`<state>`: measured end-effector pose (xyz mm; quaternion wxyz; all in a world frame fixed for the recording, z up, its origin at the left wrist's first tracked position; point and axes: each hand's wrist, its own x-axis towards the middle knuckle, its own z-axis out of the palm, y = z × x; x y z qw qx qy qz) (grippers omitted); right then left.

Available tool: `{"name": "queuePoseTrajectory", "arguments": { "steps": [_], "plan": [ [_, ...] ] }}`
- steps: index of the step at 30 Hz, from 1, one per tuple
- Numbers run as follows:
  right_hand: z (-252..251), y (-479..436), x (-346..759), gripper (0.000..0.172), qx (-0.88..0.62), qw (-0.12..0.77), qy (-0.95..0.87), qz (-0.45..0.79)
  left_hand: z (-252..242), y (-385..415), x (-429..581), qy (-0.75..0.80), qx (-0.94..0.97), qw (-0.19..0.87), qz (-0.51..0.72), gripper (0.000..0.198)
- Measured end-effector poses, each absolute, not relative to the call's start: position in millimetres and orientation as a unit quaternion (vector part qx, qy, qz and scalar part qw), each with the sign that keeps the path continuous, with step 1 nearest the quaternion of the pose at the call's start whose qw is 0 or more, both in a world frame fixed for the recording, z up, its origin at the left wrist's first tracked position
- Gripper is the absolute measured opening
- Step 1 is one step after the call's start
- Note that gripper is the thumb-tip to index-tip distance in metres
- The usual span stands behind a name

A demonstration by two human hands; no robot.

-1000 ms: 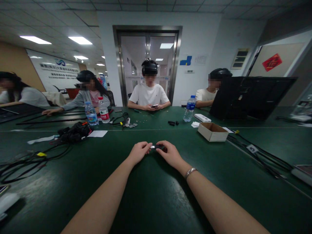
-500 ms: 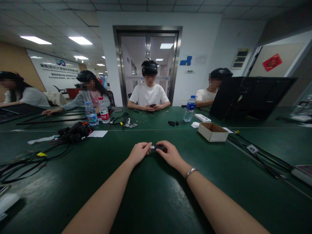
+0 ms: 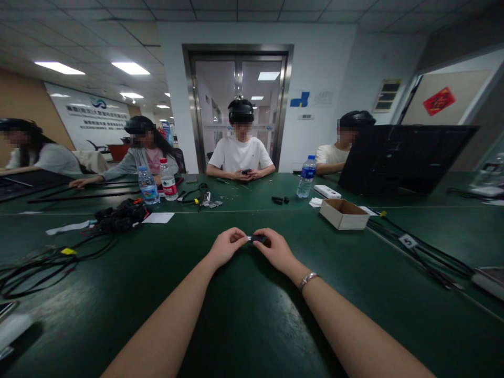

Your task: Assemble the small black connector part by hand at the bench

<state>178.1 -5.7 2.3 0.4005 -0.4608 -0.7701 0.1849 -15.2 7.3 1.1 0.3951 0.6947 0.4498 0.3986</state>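
Observation:
Over the middle of the green table (image 3: 252, 315), a small black stick with a shiny silver end (image 3: 255, 238) lies level between my two hands. My left hand (image 3: 227, 245) is closed, its thumb and fingertips pinching the silver end. From the other side, the thumb and fingers of my right hand (image 3: 274, 247) grip the black body. Fingers cover much of the stick, so its exact kind is unclear. A metal bracelet (image 3: 308, 280) circles my right wrist.
An open cardboard box (image 3: 344, 215) stands right of my hands, before a black monitor (image 3: 405, 157). Small black pieces (image 3: 280, 199) lie ahead near a water bottle (image 3: 306, 177). Cables (image 3: 35, 262) coil at left. Co-workers in headsets sit around the table, including a person opposite (image 3: 241, 152).
My left hand's fingertips have shifted right along the stick and now cover more of the silver end. My right hand stays nearly still.

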Motion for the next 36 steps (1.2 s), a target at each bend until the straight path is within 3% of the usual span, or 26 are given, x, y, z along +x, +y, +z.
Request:
{"name": "queuePoseTrajectory", "arguments": {
  "steps": [8, 15, 18, 23, 25, 31, 34, 36],
  "plan": [
    [2, -5, 178, 0.017, -0.459, 0.4, -0.771, 0.187, 3, 5, -13, 0.432, 0.703, 0.385, 0.413, 0.02],
    [0, -3, 178, 0.018, -0.46, 0.402, -0.768, 0.19, 0, 5, -15, 0.438, 0.694, 0.391, 0.418, 0.032],
    [0, -2, 178, 0.019, -0.461, 0.404, -0.766, 0.193, -3, 7, -16, 0.431, 0.677, 0.416, 0.427, 0.047],
    [2, -4, 178, 0.018, -0.467, 0.396, -0.766, 0.197, 3, 8, -18, 0.451, 0.586, 0.478, 0.475, 0.098],
    [3, -4, 178, 0.019, -0.472, 0.393, -0.762, 0.205, 7, 10, -22, 0.461, 0.517, 0.505, 0.516, 0.107],
    [2, -3, 179, 0.021, -0.478, 0.388, -0.756, 0.222, 8, 23, -39, 0.479, 0.317, 0.526, 0.628, 0.084],
    [1, -2, 178, 0.021, -0.476, 0.392, -0.756, 0.219, 5, 22, -36, 0.507, 0.44, 0.501, 0.546, 0.046],
    [1, -2, 178, 0.021, -0.477, 0.392, -0.757, 0.214, 5, 16, -29, 0.505, 0.582, 0.453, 0.448, 0.038]
  ]
}}
